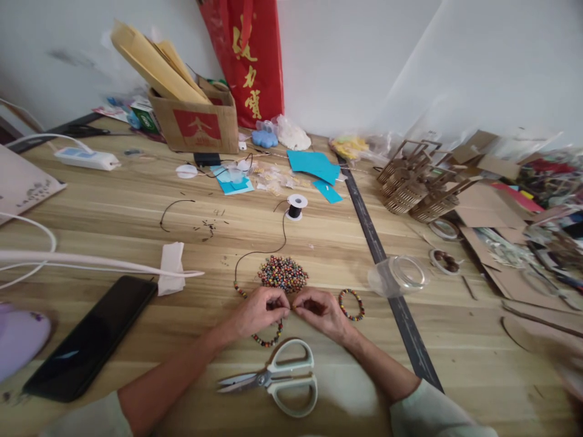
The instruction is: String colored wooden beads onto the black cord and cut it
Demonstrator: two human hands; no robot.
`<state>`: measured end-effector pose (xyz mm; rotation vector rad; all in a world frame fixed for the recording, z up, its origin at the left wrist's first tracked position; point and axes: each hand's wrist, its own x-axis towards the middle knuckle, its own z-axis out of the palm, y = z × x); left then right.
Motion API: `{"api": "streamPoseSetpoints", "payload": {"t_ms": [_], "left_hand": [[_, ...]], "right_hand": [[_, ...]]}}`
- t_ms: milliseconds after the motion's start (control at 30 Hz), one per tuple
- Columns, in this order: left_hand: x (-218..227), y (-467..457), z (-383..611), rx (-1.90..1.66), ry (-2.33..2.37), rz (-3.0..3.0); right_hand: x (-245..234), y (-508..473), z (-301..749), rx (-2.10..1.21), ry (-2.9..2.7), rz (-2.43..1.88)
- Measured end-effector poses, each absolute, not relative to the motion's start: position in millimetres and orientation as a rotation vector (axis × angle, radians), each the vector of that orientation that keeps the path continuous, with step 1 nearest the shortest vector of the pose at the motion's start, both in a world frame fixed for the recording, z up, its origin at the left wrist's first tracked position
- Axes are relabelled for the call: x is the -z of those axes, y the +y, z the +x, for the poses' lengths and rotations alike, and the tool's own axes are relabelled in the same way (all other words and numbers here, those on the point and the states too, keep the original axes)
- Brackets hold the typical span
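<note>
My left hand is closed in a pinch on a thin black cord strung with small coloured beads. The strung part loops below the hand, and some of it is hidden behind it. Close beside it, nearly fingertip to fingertip, my right hand also pinches; a tiny thing, perhaps a bead, is too small to make out there. Just beyond both hands lies a pile of loose multicoloured beads. The cord runs back to a white spool of black cord. A finished-looking beaded ring lies right of my right hand.
Scissors with pale handles lie partly open in front of me. A black phone and white cables are at left. At right are a clear plastic container, a dark ruler strip and small woven baskets. A cardboard box stands behind.
</note>
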<state>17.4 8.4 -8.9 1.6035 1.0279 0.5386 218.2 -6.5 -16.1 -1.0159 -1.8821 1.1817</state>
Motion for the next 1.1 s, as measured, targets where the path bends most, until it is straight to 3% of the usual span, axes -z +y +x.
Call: {"api": "streamPoseSetpoints", "payload": {"t_ms": [1100], "left_hand": [[9.6, 7.2, 16.2, -0.533, 1.025, 1.615]], "right_hand": [[13.1, -5.4, 219.2, -1.281, -1.912, -1.008]]}}
